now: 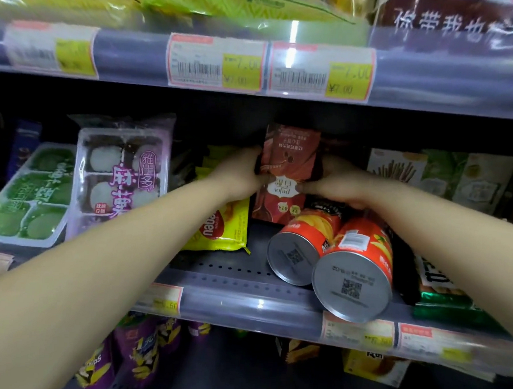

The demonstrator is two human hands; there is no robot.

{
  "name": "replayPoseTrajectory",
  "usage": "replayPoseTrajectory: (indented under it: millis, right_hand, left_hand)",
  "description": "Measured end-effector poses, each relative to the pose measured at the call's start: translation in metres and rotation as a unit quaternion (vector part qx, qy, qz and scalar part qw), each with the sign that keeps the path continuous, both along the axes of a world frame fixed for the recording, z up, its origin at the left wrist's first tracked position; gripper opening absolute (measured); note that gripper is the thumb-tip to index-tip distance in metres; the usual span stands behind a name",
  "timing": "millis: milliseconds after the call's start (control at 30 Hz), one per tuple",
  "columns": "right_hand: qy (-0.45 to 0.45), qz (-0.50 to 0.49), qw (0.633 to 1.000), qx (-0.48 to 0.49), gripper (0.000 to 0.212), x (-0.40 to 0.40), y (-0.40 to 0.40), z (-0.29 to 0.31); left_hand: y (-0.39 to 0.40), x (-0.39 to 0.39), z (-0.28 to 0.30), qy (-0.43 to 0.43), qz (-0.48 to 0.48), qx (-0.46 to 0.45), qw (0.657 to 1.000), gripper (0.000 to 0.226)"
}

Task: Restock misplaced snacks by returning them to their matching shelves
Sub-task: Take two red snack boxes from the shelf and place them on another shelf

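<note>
Both hands, left hand [241,170] and right hand [335,181], grip a red-brown snack box [287,172] upright between them; 2 orange cans [330,254] lie just below the right hand.

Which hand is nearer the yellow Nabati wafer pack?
Left. The left hand grips the red-brown Pejoy box just above the yellow Nabati wafer pack; the right hand holds the box's far side, over the chip cans.

Two orange chip cans [327,254], two mochi trays [68,178] (one green, one purple), one red-brown box [287,172].
</note>
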State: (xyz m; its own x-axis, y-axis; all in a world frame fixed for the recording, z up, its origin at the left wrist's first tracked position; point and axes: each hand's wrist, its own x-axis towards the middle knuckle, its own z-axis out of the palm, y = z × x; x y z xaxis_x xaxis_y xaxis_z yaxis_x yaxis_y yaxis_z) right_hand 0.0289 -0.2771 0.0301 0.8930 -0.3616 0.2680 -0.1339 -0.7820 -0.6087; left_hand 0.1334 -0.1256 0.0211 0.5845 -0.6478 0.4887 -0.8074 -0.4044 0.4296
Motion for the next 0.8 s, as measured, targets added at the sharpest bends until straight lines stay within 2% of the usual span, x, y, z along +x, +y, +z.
replayPoseTrajectory:
  millis: [133,267,367,467,600,800]
  right_hand:
    - [-0.031,0.002,0.995,0.099,0.049,-0.005,-0.001,-0.004]
    - [-0.024,-0.017,0.999,0.029,0.054,-0.003,-0.002,-0.003]
    - [0.010,-0.018,1.000,0.018,0.058,0.000,-0.003,0.002]
    - [0.040,-0.015,0.999,0.022,0.052,-0.002,-0.002,0.009]
    - [0.016,-0.050,0.996,-0.069,0.049,-0.010,-0.002,0.014]
    - [0.033,-0.037,0.994,-0.102,0.042,-0.014,-0.001,0.016]
  left_hand:
    - [-0.007,-0.005,0.008,0.037,-0.037,-0.019,0.998,0.046]
    - [-0.009,-0.005,0.006,-0.001,-0.021,0.020,1.000,0.047]
    - [-0.010,-0.003,0.001,-0.013,0.005,0.035,0.999,0.050]
    - [-0.014,-0.002,0.001,-0.007,0.005,0.019,1.000,0.048]
    - [-0.022,-0.003,0.005,0.006,-0.036,-0.012,0.999,0.044]
    - [-0.035,-0.003,0.004,0.021,-0.058,-0.014,0.998,0.043]
